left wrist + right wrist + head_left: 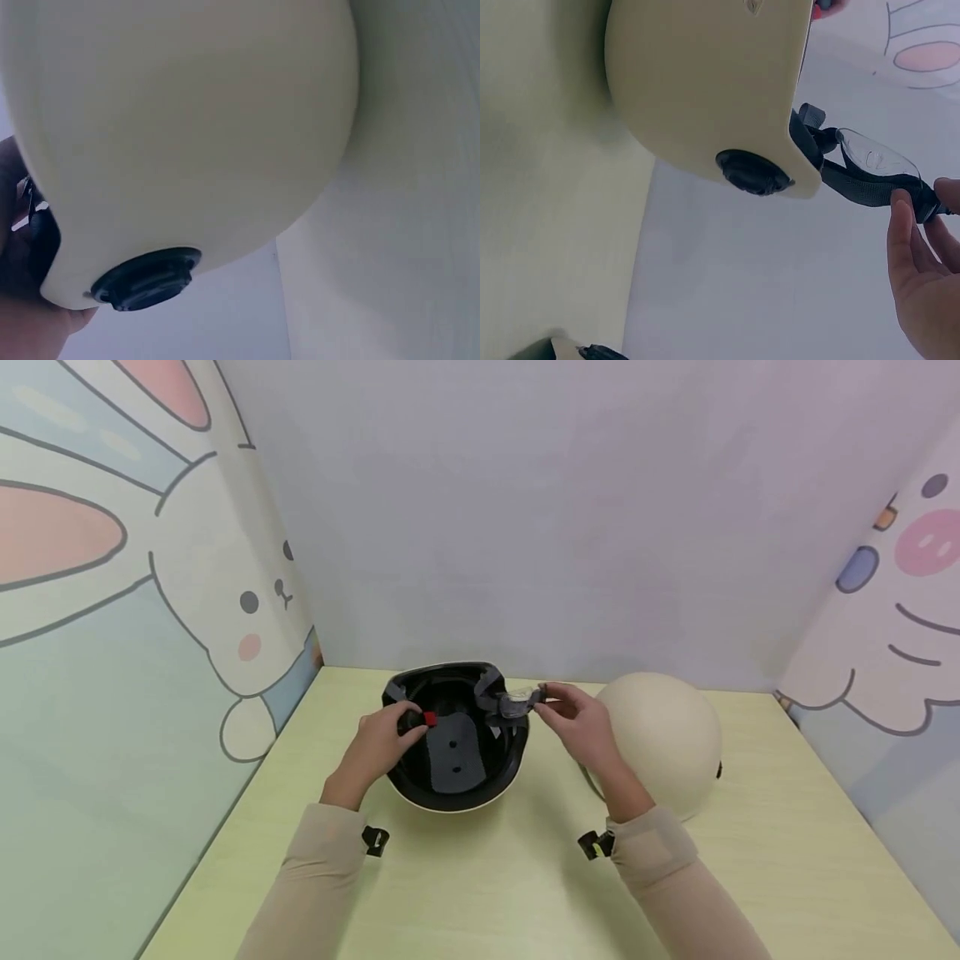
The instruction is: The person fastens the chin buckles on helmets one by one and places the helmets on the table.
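Observation:
A cream helmet [450, 806] lies upside down, its black inside facing up. Over its left side, my left hand [378, 742] pinches a black buckle with a red part [429, 718]. My right hand [581, 727] pinches the end of a dark chin strap [862, 186] at the helmet's right rim. A clear plastic piece [877, 155] sits along that strap. Round black fittings show on the shell's sides, one fitting [146, 277] in the left wrist view and another fitting [751, 172] in the right. The shell hides most of my left hand [30, 300] in the left wrist view.
A second cream helmet [660, 739] stands dome up on the right, close to my right forearm, with a dark strap beside it. The pale table [465, 893] meets a grey wall [525, 527] behind, and cartoon-printed panels [112, 693] flank both sides.

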Available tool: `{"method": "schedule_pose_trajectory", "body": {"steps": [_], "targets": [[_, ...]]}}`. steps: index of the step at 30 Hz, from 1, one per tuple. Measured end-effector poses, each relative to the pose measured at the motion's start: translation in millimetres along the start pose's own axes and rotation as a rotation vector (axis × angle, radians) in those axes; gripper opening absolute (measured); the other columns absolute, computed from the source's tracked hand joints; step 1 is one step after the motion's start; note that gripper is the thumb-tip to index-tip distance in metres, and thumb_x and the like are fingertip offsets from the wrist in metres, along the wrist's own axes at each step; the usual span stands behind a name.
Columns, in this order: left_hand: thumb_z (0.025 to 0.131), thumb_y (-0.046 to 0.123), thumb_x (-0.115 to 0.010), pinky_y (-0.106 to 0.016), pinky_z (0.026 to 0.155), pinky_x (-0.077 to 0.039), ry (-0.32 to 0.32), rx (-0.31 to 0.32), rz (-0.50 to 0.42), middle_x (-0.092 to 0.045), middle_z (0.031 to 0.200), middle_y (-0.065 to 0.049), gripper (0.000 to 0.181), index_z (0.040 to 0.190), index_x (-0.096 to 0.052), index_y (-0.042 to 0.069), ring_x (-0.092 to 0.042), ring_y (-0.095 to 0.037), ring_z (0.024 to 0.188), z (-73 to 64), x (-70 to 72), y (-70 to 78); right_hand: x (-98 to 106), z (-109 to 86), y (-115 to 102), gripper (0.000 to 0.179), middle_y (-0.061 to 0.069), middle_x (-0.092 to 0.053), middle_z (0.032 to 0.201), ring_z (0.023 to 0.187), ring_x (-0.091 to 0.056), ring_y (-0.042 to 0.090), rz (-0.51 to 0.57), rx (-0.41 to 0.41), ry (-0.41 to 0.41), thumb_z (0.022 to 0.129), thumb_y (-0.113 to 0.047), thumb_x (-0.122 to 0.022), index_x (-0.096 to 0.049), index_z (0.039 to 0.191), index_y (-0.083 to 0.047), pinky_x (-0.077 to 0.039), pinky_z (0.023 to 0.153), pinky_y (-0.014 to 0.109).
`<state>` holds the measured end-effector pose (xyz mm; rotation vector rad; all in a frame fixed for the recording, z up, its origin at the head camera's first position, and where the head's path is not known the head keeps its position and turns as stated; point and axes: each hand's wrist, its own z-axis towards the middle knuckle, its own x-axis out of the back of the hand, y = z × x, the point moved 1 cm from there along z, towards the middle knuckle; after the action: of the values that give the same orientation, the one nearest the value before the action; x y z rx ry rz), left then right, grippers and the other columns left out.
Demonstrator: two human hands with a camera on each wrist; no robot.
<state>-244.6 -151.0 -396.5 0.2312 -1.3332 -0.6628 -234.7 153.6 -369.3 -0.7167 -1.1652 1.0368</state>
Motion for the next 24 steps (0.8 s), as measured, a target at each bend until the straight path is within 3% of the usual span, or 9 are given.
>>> {"method": "schedule_pose_trajectory", "body": {"steps": [5, 8, 15, 24], "targets": [[0.093, 0.025, -0.069, -0.048, 0.083, -0.049, -0.016, 0.029, -0.157, -0.063, 0.116, -0.016, 0.034, 0.121, -0.062, 0.007, -0.061, -0.031, 0.099, 0.6, 3.3, 0.7, -16.1, 1.0, -5.2, 0.039, 0.011, -0.07, 0.105, 0.095, -0.067, 0.025, -0.08, 0.002, -0.055, 0.091, -0.016, -0.072, -0.064, 0.127, -0.005, -0.053, 0.076, 0.038], [0.093, 0.026, -0.069, -0.048, 0.08, -0.049, -0.02, 0.034, -0.22, -0.063, 0.114, -0.016, 0.034, 0.121, -0.062, 0.008, -0.06, -0.03, 0.095, 0.0, 5.0, 1.6, -27.6, 2.0, -6.6, 0.038, 0.008, -0.071, 0.102, 0.093, -0.067, 0.023, -0.113, 0.001, -0.088, 0.09, -0.017, -0.073, -0.066, 0.126, -0.007, -0.053, 0.074, 0.038], [0.094, 0.028, -0.068, -0.045, 0.076, -0.049, 0.008, 0.028, -0.3, -0.062, 0.115, -0.015, 0.032, 0.121, -0.062, 0.013, -0.06, -0.029, 0.092, -1.0, 5.4, 4.8, -53.5, 9.2, -7.2, 0.035, 0.002, -0.067, 0.096, 0.086, -0.065, 0.016, -0.25, 0.089, -0.161, 0.089, -0.017, -0.074, -0.068, 0.122, -0.007, -0.054, 0.073, 0.033], [0.096, 0.025, -0.066, -0.045, 0.076, -0.051, 0.023, -0.004, -0.346, -0.059, 0.121, -0.016, 0.032, 0.124, -0.061, 0.011, -0.059, -0.03, 0.093, 0.9, 2.5, 10.3, -68.6, 16.9, -5.0, 0.034, 0.004, -0.063, 0.103, 0.087, -0.063, 0.016, -0.361, 0.109, -0.203, 0.089, -0.017, -0.074, -0.069, 0.121, -0.009, -0.052, 0.077, 0.033]]}}
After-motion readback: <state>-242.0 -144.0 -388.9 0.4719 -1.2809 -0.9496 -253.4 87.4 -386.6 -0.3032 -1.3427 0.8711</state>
